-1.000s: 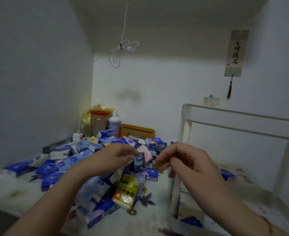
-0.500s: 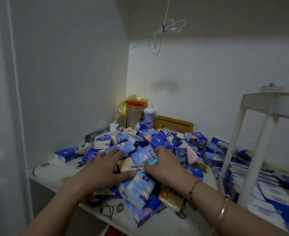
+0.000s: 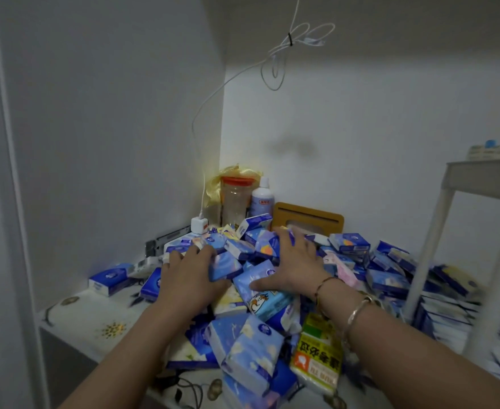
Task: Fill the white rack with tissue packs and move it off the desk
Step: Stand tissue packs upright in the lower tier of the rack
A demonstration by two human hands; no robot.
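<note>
Both hands flat on the tissue pack pile (image 3: 251, 261), fingers spread wide, gripping nothing: left hand (image 3: 191, 274), right hand (image 3: 294, 265). White rack (image 3: 437, 231) right of pile.

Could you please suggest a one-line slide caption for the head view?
Both hands, left and right, spread over a heap of blue tissue packs on the desk beside the white rack.

I see the tissue packs (image 3: 251, 293) heaped in a loose pile on the bench (image 3: 95, 320), mostly blue and white wrappers lying at all angles, with one pink pack (image 3: 344, 273) and one yellow-green pack (image 3: 316, 355) among them. The white rack (image 3: 446, 219) stands upright at the right, its lower tier holding neat rows of packs, blurred here
</note>
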